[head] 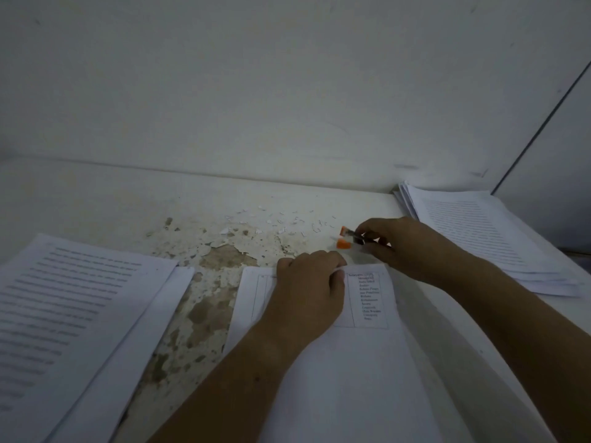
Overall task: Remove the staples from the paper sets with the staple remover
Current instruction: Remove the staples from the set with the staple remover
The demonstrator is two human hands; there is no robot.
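Bare forearms reach in from the bottom edge of my feed, crossing a paper set point(371, 378) that lies in the middle of the tabletop point(128, 206), its printed table visible near the top edge. I see the left hand point(308, 289) resting on the upper part of that set, fingers curled over the top edge and thumb closed against them, gripping the paper there. Just beyond it, the right hand point(403, 247) pinches the staple remover point(347, 238) between thumb and fingertips. The tool's orange tips point left and sit close to the left hand's knuckles, over the tabletop just past the paper's top edge. I cannot tell from here whether the tool touches the page. Small bent staples and paper scraps point(316, 227) are scattered on the worn, peeling surface just beyond the tool. A second stack of printed pages point(70, 314) lies to the left, well apart from the hands, with a blank sheet point(128, 346) showing from beneath its right side. A third stack of pages point(486, 231) sits at the right, by the corner where the pale wall point(287, 75) meets a side panel point(559, 155).
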